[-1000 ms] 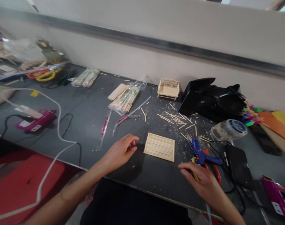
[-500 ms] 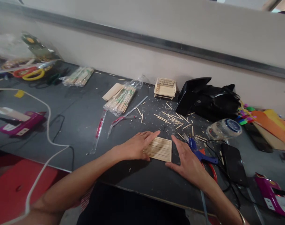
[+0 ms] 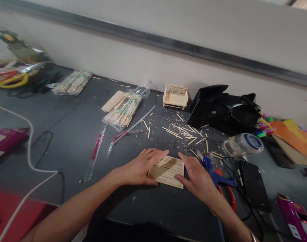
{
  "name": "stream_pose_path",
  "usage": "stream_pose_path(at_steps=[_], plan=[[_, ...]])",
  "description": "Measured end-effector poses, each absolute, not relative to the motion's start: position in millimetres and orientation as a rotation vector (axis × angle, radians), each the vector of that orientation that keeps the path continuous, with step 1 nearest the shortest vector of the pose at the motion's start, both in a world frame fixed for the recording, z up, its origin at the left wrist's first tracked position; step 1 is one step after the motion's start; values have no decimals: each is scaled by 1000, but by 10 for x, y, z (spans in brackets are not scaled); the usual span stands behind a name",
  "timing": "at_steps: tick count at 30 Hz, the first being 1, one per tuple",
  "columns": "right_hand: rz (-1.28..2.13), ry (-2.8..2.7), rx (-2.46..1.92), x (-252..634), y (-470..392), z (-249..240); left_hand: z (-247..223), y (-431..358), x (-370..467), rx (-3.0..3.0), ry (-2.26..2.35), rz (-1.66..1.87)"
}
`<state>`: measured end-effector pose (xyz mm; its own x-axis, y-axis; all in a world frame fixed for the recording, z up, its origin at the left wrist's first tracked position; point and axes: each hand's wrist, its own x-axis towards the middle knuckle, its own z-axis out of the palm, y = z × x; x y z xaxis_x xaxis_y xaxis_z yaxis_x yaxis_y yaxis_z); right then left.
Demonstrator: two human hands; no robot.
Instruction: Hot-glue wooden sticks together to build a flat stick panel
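**Left hand (image 3: 139, 168) and right hand (image 3: 198, 176) came around the pale rectangular panel of wooden sticks (image 3: 168, 170)**

One second earlier, both hands were apart from this panel, one at each side. Half a second earlier, the left hand was already over its left edge, while the right hand was just beside it. Now the right thumb also lay over the right part. The panel was flat on the dark grey bench (image 3: 75, 127), between the hands. Both hands were open, with thumbs and forefingers spread widely; whether they pressed the panel firmly, I could not tell. In my judgement, the work had passed from reaching to handling. The blue plastic glue gun (image 3: 226, 180) lay unheld, near the right wrist.
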<state>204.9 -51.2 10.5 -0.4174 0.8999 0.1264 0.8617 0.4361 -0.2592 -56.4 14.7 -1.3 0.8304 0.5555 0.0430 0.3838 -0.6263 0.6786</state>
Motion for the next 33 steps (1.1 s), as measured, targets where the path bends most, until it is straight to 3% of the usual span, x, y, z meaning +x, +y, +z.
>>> stream_pose_path(at_steps=[33], plan=[[-29,-2572,-1356,1890,-615,75,-48,205,-595,2475,579,343]])
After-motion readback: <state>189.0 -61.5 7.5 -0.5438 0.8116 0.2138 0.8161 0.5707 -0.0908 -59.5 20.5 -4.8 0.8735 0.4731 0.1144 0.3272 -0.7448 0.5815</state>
